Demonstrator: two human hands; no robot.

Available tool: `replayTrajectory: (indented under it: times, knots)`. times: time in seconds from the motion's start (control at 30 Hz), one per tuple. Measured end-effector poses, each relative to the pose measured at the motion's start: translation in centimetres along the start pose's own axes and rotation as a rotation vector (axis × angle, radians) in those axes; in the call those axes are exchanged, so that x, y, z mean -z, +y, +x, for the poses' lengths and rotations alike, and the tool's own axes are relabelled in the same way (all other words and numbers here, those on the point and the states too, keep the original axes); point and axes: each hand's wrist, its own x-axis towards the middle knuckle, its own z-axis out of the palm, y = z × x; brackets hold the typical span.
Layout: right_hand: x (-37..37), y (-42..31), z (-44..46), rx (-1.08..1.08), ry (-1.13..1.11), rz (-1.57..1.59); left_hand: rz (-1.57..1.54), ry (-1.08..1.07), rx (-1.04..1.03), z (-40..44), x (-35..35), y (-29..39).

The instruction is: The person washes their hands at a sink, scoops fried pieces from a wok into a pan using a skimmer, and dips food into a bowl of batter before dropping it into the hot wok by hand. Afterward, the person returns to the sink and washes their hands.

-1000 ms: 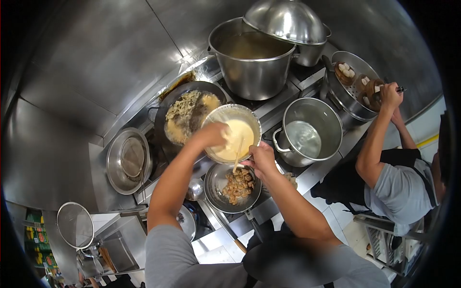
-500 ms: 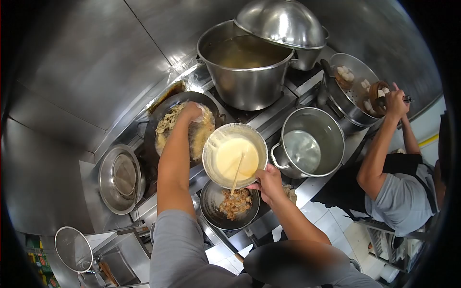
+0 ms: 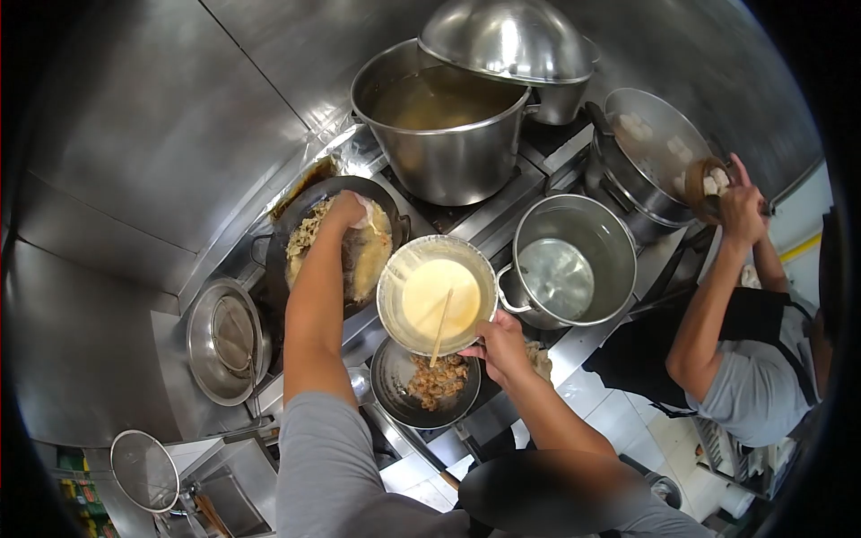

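My left hand [image 3: 346, 210] is closed over the oiled wok [image 3: 352, 309], its fingers on a pale, whitish piece [image 3: 365, 213] whose kind I cannot make out. Golden frying food [image 3: 366, 260] and crumbly bits [image 3: 308, 231] lie in the wok below. My right hand [image 3: 502, 342] grips the rim of a bowl [image 3: 391, 285], holding it between the wok and a small pan. Pale yellow batter [image 3: 430, 300] fills the bowl's bottom, and a thin wooden stick [image 3: 441, 328] leans in it. Under the bowl, browned chopped food [image 3: 437, 384] sits in the small pan [image 3: 386, 394].
A large stockpot [image 3: 448, 166] with a domed lid [image 3: 502, 40] stands behind. Right of the bowl is a pot of water [image 3: 578, 309]. A co-worker's hands [image 3: 743, 215] hold a small basket [image 3: 700, 193] at a steamer [image 3: 659, 112]. Strainers [image 3: 143, 471] lie left.
My left hand stays over the wok, shifted slightly. My right hand keeps the bowl in nearly the same place. The co-worker's basket is now tilted up at the steamer's edge.
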Motion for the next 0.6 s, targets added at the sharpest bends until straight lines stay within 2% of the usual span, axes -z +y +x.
replayTrajectory:
  times: [0.07,0.1,0.17,0.2,0.23,0.3,0.37,0.5,0.57,0.6]
  knots:
    - [0.1,0.1,0.1,-0.004,-0.007,0.007,-0.029,0.27,0.21,-1.0,1.3,2.0]
    - [0.1,0.0,0.0,-0.002,-0.005,0.007,-0.03,0.269,0.207,-1.0,2.1,2.4]
    - [0.1,-0.3,-0.3,0.006,-0.008,0.013,-0.096,-0.216,0.208,-0.7,3.7,2.7]
    - [0.1,-0.3,-0.3,0.007,-0.007,0.013,-0.097,-0.216,0.207,0.4,2.6,1.3]
    - [0.2,-0.3,-0.2,0.004,-0.003,0.01,-0.025,-0.206,0.12,2.2,0.3,-1.2]
    - [0.3,-0.3,-0.1,-0.001,0.0,0.009,0.049,-0.198,0.034,2.4,-0.3,-1.3]
    - [0.2,-0.3,-0.1,-0.008,0.009,-0.007,0.085,0.203,0.146,2.1,0.3,-0.9]
    - [0.3,-0.2,-0.2,-0.006,0.011,-0.007,0.079,0.2,0.152,1.5,2.6,-0.8]
    - [0.2,-0.2,-0.1,-0.006,0.019,0.006,0.21,-0.284,0.003,3.4,1.8,-2.8]
    - [0.2,-0.2,0.0,-0.006,0.018,0.006,0.211,-0.283,0.003,4.0,0.1,-3.9]
